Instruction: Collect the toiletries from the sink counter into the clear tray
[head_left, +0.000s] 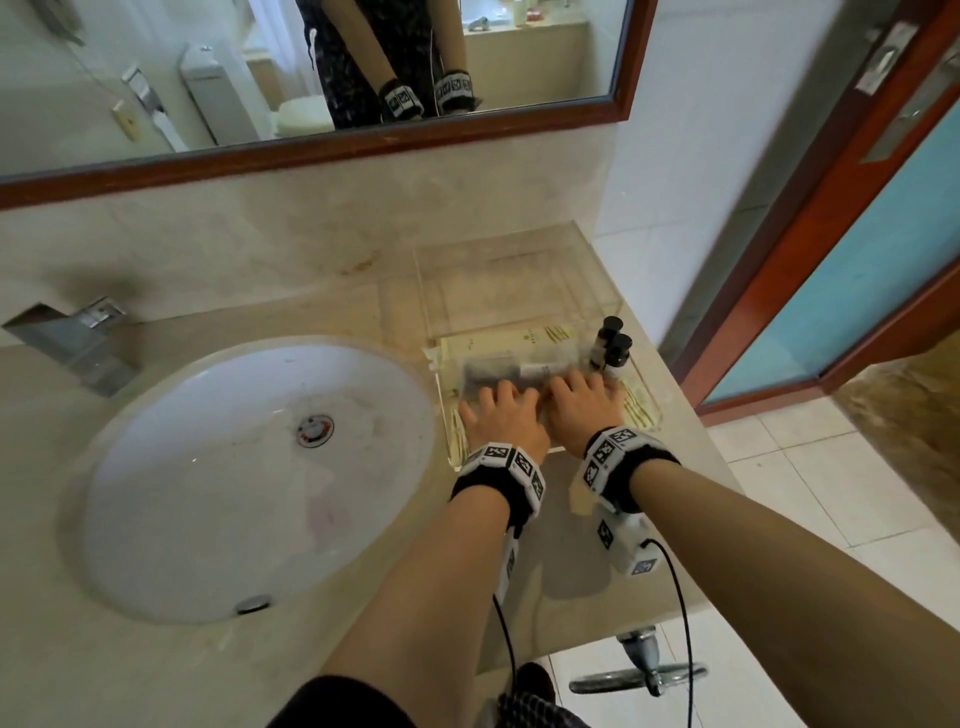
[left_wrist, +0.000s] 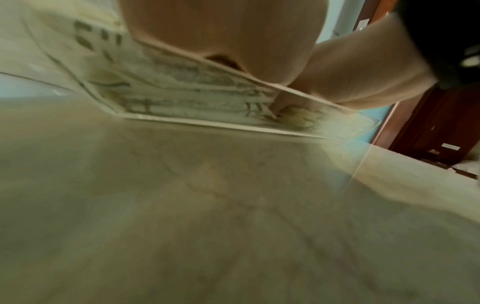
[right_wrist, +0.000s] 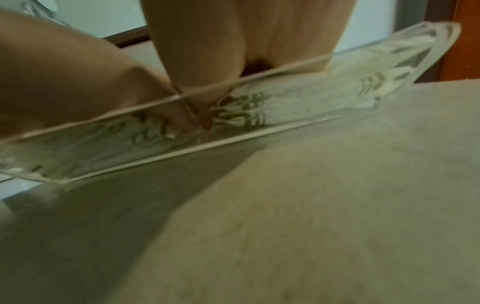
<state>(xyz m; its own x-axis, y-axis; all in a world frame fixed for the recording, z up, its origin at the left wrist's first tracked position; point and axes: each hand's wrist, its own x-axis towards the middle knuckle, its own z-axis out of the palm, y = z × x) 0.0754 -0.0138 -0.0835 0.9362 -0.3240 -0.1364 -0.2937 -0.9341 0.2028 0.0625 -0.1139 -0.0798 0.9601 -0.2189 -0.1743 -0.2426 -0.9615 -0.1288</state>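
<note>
Toiletries, among them two dark-capped bottles (head_left: 610, 347) and flat packets (head_left: 511, 340), already fill the clear tray (head_left: 652, 415) beside the sink (head_left: 249, 467) as left hand (head_left: 501, 415) and right hand (head_left: 584, 405) press down, fingers spread, nothing evidently left outside.

Head view looks steeply down over both forearms; wrist views sit low on the surface (left_wrist: 233, 205), close behind each hand, sharing the tray (right_wrist: 259, 131) wall.

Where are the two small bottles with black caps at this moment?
In the head view, the two bottles stand upright at the right end of the clear tray, just beyond the right hand.
</note>
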